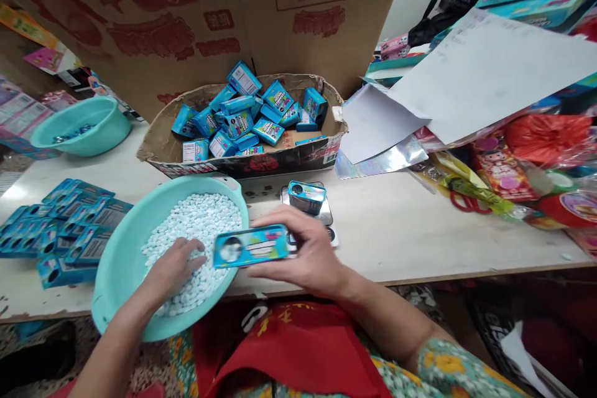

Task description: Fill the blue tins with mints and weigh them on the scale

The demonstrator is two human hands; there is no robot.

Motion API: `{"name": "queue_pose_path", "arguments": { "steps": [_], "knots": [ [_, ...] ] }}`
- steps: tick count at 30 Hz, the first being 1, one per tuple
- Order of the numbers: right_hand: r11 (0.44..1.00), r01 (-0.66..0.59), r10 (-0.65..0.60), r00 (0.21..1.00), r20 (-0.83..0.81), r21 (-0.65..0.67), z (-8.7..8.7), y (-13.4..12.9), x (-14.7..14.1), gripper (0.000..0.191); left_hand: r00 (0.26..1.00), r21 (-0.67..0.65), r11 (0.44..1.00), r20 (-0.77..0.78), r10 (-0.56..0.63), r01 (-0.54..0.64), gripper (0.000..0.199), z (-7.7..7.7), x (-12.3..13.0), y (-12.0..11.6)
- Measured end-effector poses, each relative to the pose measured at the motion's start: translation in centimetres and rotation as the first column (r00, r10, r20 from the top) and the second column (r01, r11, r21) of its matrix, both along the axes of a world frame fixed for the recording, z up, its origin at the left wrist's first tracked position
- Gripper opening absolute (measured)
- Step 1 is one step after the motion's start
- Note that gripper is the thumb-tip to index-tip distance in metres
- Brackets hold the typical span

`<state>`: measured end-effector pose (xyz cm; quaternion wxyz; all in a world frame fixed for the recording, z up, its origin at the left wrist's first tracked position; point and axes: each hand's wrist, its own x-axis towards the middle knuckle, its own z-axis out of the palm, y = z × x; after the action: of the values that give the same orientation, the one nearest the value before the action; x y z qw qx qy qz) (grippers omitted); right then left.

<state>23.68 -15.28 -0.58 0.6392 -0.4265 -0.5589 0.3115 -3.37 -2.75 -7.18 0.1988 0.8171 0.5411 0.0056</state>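
A teal basin (105, 261) stands at the table's front edge, with many small white candies (205, 214) in it. My left hand (180, 264) is down among the candies, its fingers curled into them; the fingertips are partly hidden. Over the basin's right rim, my right hand (305, 249) grips a small blue candy box (254, 245) by its right end. A round hole at the box's left end shows something white inside. Just behind that hand, another blue box (306, 197) stands on a small scale (327, 214), which is partly covered by the hand.
Behind the basin, a cut-down carton (247, 165) holds a heap of blue boxes. More blue boxes (79, 224) lie in rows at the left. A second teal bowl (88, 143) stands farther back. Papers (485, 74), red scissors (471, 204) and colourful packages crowd the right side.
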Motion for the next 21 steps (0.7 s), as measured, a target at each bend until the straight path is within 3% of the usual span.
{"name": "queue_pose_path", "arguments": {
  "steps": [2, 4, 9, 11, 14, 18, 21],
  "knots": [
    [0.991, 0.107, -0.106, 0.994, 0.021, -0.077, -0.4, -2.6, 2.9, 0.039, 0.993, -0.082, 0.994, -0.086, -0.080, 0.073, 0.028, 0.5, -0.2, 0.2],
    [0.949, 0.268, -0.262, 0.963, 0.062, -0.167, -1.2, -5.1, 5.7, 0.036, 0.995, -0.105, 0.993, -0.083, -0.061, 0.052, 0.027, 1.3, -0.6, 0.6],
    [0.742, 0.613, -0.594, 0.789, 0.158, -0.271, -4.1, -9.2, 10.8, 0.038, 0.997, -0.046, 0.995, -0.009, 0.083, -0.083, 0.028, 2.2, -1.5, 1.3],
    [0.688, 0.661, -0.652, 0.744, 0.146, -0.298, -5.2, -9.7, 11.9, 0.040, 0.996, -0.076, 0.994, -0.025, 0.081, -0.082, 0.028, 2.2, -1.3, 1.3],
    [0.650, 0.686, -0.696, 0.710, 0.106, -0.325, -6.7, -9.7, 12.6, 0.042, 0.992, -0.093, 0.990, -0.075, 0.103, -0.110, 0.030, 2.0, -0.6, 1.1],
    [0.658, 0.668, -0.699, 0.714, 0.049, -0.347, -8.6, -8.9, 13.2, 0.045, 0.974, 0.003, 0.996, -0.212, 0.083, -0.084, 0.031, 2.2, 0.1, 1.3],
    [0.660, 0.664, -0.702, 0.712, 0.027, -0.351, -10.5, -8.2, 13.8, 0.048, 0.974, 0.034, 0.996, -0.206, 0.093, -0.088, 0.032, 2.7, 0.9, 1.5]
  ]
}}
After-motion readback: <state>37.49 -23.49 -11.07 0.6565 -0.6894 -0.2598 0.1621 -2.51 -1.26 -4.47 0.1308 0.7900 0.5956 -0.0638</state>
